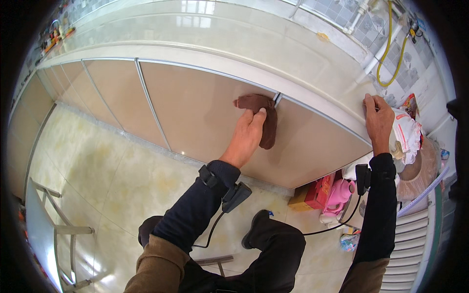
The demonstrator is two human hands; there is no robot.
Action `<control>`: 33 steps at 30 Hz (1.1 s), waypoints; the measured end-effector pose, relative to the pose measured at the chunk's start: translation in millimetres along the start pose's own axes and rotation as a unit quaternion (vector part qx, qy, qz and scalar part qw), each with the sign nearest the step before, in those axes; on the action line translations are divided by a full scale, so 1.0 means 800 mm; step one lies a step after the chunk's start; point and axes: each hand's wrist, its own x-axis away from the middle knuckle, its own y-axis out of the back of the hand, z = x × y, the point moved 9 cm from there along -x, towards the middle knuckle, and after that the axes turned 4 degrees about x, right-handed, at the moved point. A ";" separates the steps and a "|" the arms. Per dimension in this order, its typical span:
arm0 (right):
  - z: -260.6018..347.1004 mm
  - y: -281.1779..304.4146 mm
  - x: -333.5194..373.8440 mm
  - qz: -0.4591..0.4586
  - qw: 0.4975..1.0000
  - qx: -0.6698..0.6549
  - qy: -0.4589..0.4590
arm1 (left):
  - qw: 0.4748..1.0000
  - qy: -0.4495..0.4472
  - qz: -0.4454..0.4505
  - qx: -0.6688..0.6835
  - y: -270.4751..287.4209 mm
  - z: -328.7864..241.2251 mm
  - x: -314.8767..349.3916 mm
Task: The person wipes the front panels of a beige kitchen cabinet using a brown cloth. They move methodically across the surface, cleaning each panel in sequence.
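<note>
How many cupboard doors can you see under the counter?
5, though more may hide at the left rim: one under the brown cloth, one right of it, three leftward.

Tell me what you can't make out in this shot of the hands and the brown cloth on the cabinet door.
Head view only:
- Left hand: its fingertips are hidden by the brown cloth it presses on the beige cabinet door.
- Right hand: fingers curl over the pale countertop edge, so their grip is hidden.
- Small objects at the counter's far left end: too small and bent by the fisheye rim.
</note>
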 end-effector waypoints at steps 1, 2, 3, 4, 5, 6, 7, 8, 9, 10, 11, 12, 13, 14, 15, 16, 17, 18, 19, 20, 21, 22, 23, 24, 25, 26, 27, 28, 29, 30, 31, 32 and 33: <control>-0.001 0.000 0.000 -0.002 1.000 -0.008 -0.003 | 1.000 -0.017 -0.026 0.001 0.002 0.004 0.006; -0.001 -0.001 0.000 -0.001 1.000 0.008 0.001 | 0.999 0.030 -0.031 -0.030 0.003 0.024 0.009; -0.002 -0.002 -0.001 0.002 1.000 0.015 0.000 | 0.998 0.037 -0.032 -0.046 0.005 0.037 0.011; -0.005 -0.002 -0.002 0.006 1.000 0.015 -0.008 | 0.997 0.028 -0.036 -0.058 0.006 0.048 0.011; -0.005 -0.003 -0.002 0.008 1.000 0.020 -0.006 | 0.993 0.077 -0.017 -0.086 0.002 0.075 0.016; -0.007 -0.003 -0.001 0.011 1.000 0.018 -0.014 | 0.988 0.112 0.000 -0.109 -0.002 0.099 0.026; -0.009 -0.003 -0.001 0.013 1.000 0.006 -0.023 | 0.980 0.146 0.019 -0.137 -0.006 0.125 0.038; -0.008 -0.004 -0.001 0.011 1.000 0.013 -0.022 | 0.982 0.151 0.031 -0.107 -0.010 0.143 0.047; -0.008 -0.004 -0.001 0.009 1.000 0.011 -0.023 | 0.983 0.157 0.045 -0.081 -0.013 0.159 0.058; -0.010 -0.004 -0.001 0.008 0.999 0.009 -0.032 | 0.976 0.198 0.060 -0.071 -0.015 0.180 0.068; -0.006 -0.001 -0.002 -0.002 1.000 0.019 -0.017 | 0.981 0.185 0.050 -0.021 -0.014 0.185 0.074; -0.004 0.000 -0.002 -0.007 1.000 0.028 -0.010 | 0.977 0.209 0.039 0.011 -0.009 0.194 0.083; -0.002 0.001 -0.002 -0.012 1.000 0.029 -0.005 | 0.968 0.248 0.025 0.040 -0.002 0.202 0.092; -0.002 -0.001 -0.001 -0.006 0.999 0.033 -0.009 | 0.973 0.229 0.019 0.027 0.010 0.194 0.093; -0.003 -0.001 -0.001 -0.001 0.999 0.031 -0.014 | 0.975 0.222 0.013 0.009 0.023 0.186 0.094; -0.003 -0.001 -0.001 0.003 0.999 0.029 -0.019 | 0.979 0.206 0.009 0.001 0.038 0.173 0.093; -0.003 -0.001 -0.001 0.005 0.999 0.037 -0.021 | 0.979 0.202 0.017 -0.009 0.053 0.161 0.096; -0.003 -0.001 -0.002 0.008 0.999 0.046 -0.022 | 0.981 0.192 0.008 -0.030 0.072 0.147 0.099; -0.004 -0.002 -0.002 0.010 0.998 0.055 -0.023 | 0.982 0.184 0.001 -0.046 0.091 0.134 0.103; -0.002 -0.001 -0.002 0.007 0.998 0.054 -0.014 | 0.986 0.159 -0.001 -0.052 0.107 0.119 0.105; 0.000 -0.001 -0.003 0.004 0.999 0.053 -0.005 | 0.981 0.184 -0.027 -0.057 0.129 0.116 0.110; 0.001 -0.002 -0.004 0.004 0.999 0.050 0.001 | 0.978 0.197 -0.049 -0.044 0.149 0.112 0.116; 0.000 -0.003 -0.004 0.005 0.999 0.039 0.004 | 0.983 0.173 -0.058 -0.019 0.166 0.102 0.120; -0.002 -0.003 -0.004 0.007 1.000 0.025 0.002 | 0.980 0.180 -0.070 -0.045 0.186 0.097 0.127; -0.006 -0.005 -0.003 0.012 1.000 0.004 -0.008 | 0.977 0.182 -0.096 -0.063 0.206 0.093 0.135; -0.004 -0.005 -0.002 0.008 1.000 0.014 0.006 | 0.970 0.193 -0.122 -0.078 0.224 0.091 0.145; -0.006 -0.004 -0.002 0.005 1.000 0.016 0.012 | 0.960 0.225 -0.159 -0.058 0.240 0.095 0.152; -0.008 -0.003 -0.002 0.005 1.000 -0.001 0.014 | 0.964 0.215 -0.151 -0.035 0.245 0.093 0.150; -0.012 -0.006 -0.002 0.019 1.000 0.008 0.012 | 0.963 0.220 -0.153 -0.016 0.254 0.092 0.152; -0.016 -0.007 -0.005 0.044 0.997 0.060 0.010 | 0.956 0.245 -0.164 0.002 0.263 0.095 0.161; -0.019 -0.009 -0.004 0.047 0.998 0.036 0.010 | 0.935 0.305 -0.162 -0.082 0.279 0.101 0.167; -0.023 -0.010 -0.003 0.046 0.999 -0.012 0.007 | 0.951 0.265 -0.144 -0.063 0.281 0.092 0.165; -0.027 -0.010 -0.004 0.055 0.998 0.015 0.005 | 0.962 0.236 -0.131 -0.049 0.281 0.087 0.163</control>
